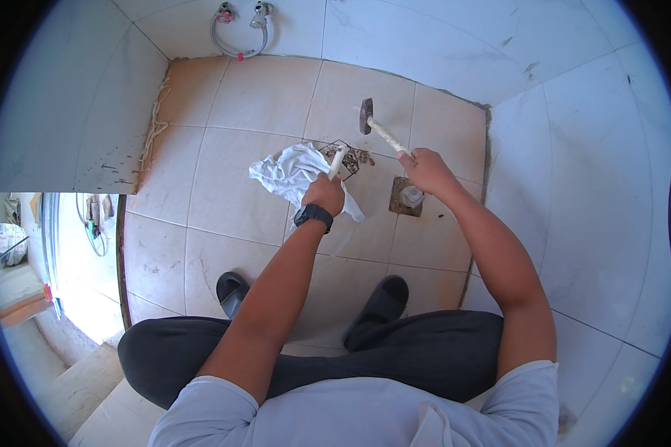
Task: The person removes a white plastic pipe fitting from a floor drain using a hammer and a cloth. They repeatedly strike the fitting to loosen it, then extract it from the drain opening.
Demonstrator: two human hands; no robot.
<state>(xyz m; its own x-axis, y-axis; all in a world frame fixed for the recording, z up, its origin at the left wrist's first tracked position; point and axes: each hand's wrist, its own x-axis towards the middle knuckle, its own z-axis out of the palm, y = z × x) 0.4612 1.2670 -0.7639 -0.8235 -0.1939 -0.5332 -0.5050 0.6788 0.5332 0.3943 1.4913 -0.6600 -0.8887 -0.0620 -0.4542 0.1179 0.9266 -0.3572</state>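
My right hand is wrapped round the pale handle of a hammer, its dark head raised up and to the left. Closed about a short white rod-like tool, my left hand wears a dark wristwatch. The rod's far end stands over or beside a rough, diamond-outlined broken patch in the floor tile; I cannot tell whether they touch. A crumpled white cloth lies by the left hand and patch, partly hidden by that hand.
Right of the patch, a square floor cut-out has a whitish lump in it. Tiled walls enclose the beige floor. Taps with a hose hang on the back wall. String lies along the left edge. My dark slippers rest nearby.
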